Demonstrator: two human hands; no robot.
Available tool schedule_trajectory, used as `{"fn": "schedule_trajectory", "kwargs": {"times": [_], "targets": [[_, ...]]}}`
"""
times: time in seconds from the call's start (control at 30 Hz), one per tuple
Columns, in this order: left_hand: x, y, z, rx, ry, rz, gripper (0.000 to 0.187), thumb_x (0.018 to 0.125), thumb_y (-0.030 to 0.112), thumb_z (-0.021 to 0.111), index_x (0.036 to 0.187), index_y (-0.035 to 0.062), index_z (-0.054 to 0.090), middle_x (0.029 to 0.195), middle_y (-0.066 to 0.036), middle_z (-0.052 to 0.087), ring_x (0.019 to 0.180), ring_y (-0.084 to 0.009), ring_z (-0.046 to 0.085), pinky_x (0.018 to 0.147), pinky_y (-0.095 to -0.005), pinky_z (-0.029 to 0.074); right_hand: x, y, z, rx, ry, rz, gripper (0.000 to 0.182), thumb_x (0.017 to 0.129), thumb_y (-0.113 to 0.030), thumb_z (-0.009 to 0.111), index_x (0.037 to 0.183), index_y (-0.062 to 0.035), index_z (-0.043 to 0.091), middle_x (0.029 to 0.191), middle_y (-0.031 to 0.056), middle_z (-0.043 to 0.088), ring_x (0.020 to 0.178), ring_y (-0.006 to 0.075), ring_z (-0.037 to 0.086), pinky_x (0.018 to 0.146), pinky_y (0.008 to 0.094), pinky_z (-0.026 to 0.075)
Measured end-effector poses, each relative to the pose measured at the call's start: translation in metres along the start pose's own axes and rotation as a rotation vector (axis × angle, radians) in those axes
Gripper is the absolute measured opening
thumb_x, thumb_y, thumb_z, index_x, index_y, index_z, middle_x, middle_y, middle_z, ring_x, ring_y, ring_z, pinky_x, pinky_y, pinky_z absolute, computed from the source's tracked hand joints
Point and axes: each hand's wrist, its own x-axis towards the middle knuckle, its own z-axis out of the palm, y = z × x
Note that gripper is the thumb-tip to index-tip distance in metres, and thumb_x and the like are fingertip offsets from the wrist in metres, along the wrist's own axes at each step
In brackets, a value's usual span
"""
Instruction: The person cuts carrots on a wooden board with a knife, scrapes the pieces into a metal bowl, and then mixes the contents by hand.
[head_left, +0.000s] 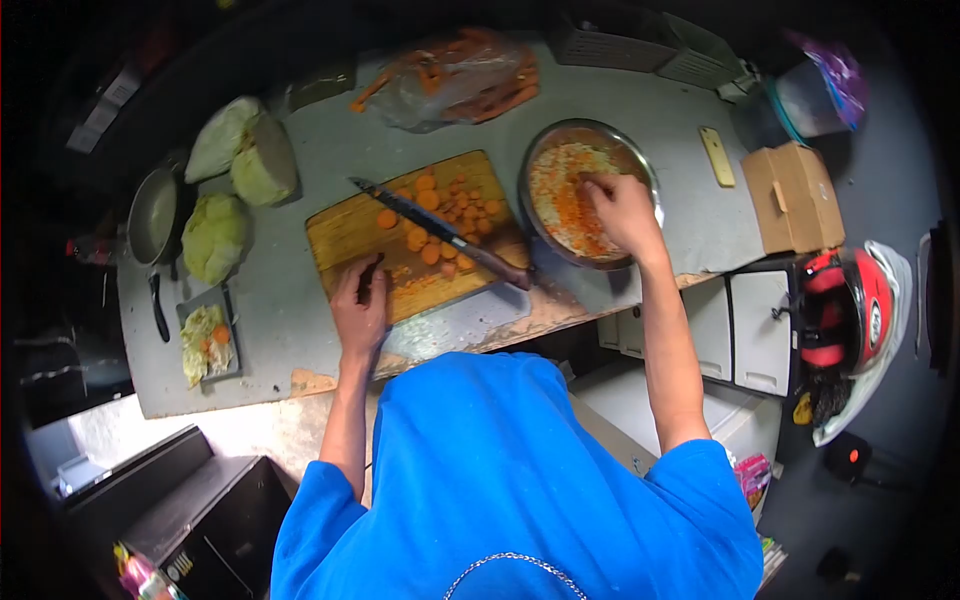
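Note:
My right hand [622,212] reaches into a steel bowl [648,170]. Its fingers are bunched together on shredded carrot [570,203], which lies over paler chopped bits. On the near-left part of a wooden cutting board [335,237] rests my left hand [360,305], its thumb and fingers apart around a dark gap or shadow. Carrot slices [428,200] are scattered across the board, with small orange scraps near my left hand. A kitchen knife [430,222] lies diagonally over the board, its handle towards the near-right edge and its blade pointing far left.
Behind the board is a plastic bag of carrots [455,80]. Cabbages [265,160] sit at the left, near a pan [155,215] and a small tray [236,335] of vegetable pieces. A phone [716,157] and a cardboard box [795,200] are at the right.

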Motion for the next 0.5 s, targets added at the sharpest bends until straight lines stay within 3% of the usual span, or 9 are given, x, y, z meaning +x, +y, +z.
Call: {"fn": "schedule_trajectory", "kwargs": {"times": [0.07, 0.1, 0.17, 0.27, 0.3, 0.37, 0.4, 0.43, 0.5], "targets": [[0.001, 0.004, 0.002, -0.058, -0.009, -0.008, 0.020, 0.099, 0.010, 0.067, 0.116, 0.0001, 0.072, 0.106, -0.012, 0.074, 0.092, -0.0195, 0.070, 0.076, -0.0293, 0.054, 0.003, 0.024, -0.005, -0.101, -0.044, -0.045, 0.027, 0.096, -0.011, 0.062, 0.117, 0.0019, 0.075, 0.101, 0.0260, 0.076, 0.094, 0.0338, 0.077, 0.085, 0.0376, 0.057], [0.001, 0.004, 0.002, -0.094, 0.002, -0.032, 0.020, 0.099, 0.010, 0.067, 0.116, 0.0004, 0.072, 0.106, -0.012, 0.074, 0.093, -0.0202, 0.071, 0.077, -0.0298, 0.054, 0.003, 0.019, -0.012, -0.112, -0.036, -0.041, 0.027, 0.096, -0.011, 0.062, 0.117, 0.0019, 0.075, 0.101, 0.0260, 0.076, 0.094, 0.0338, 0.077, 0.085, 0.0376, 0.057], [-0.001, -0.005, 0.002, -0.068, 0.014, -0.020, 0.020, 0.099, 0.010, 0.067, 0.116, 0.0005, 0.073, 0.107, -0.012, 0.075, 0.095, -0.0204, 0.071, 0.079, -0.0312, 0.054, 0.000, 0.005, -0.020, 0.066, 0.073, 0.025, 0.026, 0.094, -0.007, 0.062, 0.114, 0.0018, 0.076, 0.102, 0.0254, 0.075, 0.093, 0.0377, 0.075, 0.086, 0.0397, 0.058], [0.002, -0.005, 0.002, 0.010, 0.026, 0.035, 0.020, 0.099, 0.010, 0.067, 0.115, 0.0003, 0.073, 0.108, -0.013, 0.075, 0.098, -0.0239, 0.070, 0.084, -0.0335, 0.054, -0.001, 0.015, -0.013, -0.120, -0.044, -0.068, 0.024, 0.091, -0.005, 0.063, 0.109, 0.0016, 0.077, 0.100, 0.0247, 0.075, 0.091, 0.0394, 0.074, 0.084, 0.0421, 0.058], [0.001, -0.004, 0.001, -0.024, 0.020, -0.031, 0.020, 0.099, 0.010, 0.066, 0.114, 0.0000, 0.073, 0.108, -0.013, 0.075, 0.100, -0.0259, 0.070, 0.086, -0.0347, 0.054, -0.001, 0.014, -0.012, -0.122, -0.023, -0.073, 0.024, 0.091, -0.005, 0.063, 0.109, 0.0016, 0.077, 0.100, 0.0247, 0.075, 0.091, 0.0394, 0.074, 0.084, 0.0421, 0.058], [-0.002, -0.002, 0.001, -0.065, 0.024, -0.083, 0.020, 0.099, 0.011, 0.066, 0.114, -0.0002, 0.073, 0.108, -0.014, 0.075, 0.101, -0.0279, 0.070, 0.088, -0.0359, 0.053, -0.001, 0.009, -0.006, -0.011, 0.237, -0.129, 0.022, 0.089, -0.004, 0.064, 0.104, 0.0013, 0.078, 0.099, 0.0238, 0.075, 0.089, 0.0394, 0.074, 0.084, 0.0436, 0.058], [0.000, -0.002, 0.000, -0.033, 0.022, -0.075, 0.019, 0.099, 0.010, 0.066, 0.113, -0.0005, 0.073, 0.108, -0.015, 0.075, 0.102, -0.0292, 0.070, 0.090, -0.0368, 0.053, 0.000, 0.014, 0.002, -0.016, 0.234, -0.145, 0.021, 0.090, -0.005, 0.063, 0.103, 0.0014, 0.078, 0.098, 0.0233, 0.075, 0.089, 0.0399, 0.074, 0.085, 0.0439, 0.058], [0.001, -0.002, -0.001, -0.004, 0.016, -0.061, 0.019, 0.098, 0.010, 0.066, 0.112, -0.0008, 0.072, 0.108, -0.015, 0.075, 0.102, -0.0305, 0.070, 0.091, -0.0377, 0.052, 0.001, 0.017, 0.005, -0.142, 0.105, -0.089, 0.021, 0.090, -0.005, 0.062, 0.102, 0.0015, 0.078, 0.105, 0.0228, 0.074, 0.097, 0.0401, 0.072, 0.089, 0.0444, 0.057], [0.001, -0.007, 0.000, 0.002, 0.007, -0.057, 0.019, 0.098, 0.009, 0.064, 0.112, -0.0015, 0.072, 0.108, -0.016, 0.075, 0.102, -0.0302, 0.070, 0.092, -0.0383, 0.052, -0.001, 0.019, 0.006, -0.199, 0.166, -0.149, 0.020, 0.089, -0.004, 0.062, 0.101, 0.0017, 0.077, 0.111, 0.0222, 0.072, 0.103, 0.0398, 0.070, 0.091, 0.0454, 0.056]]}}
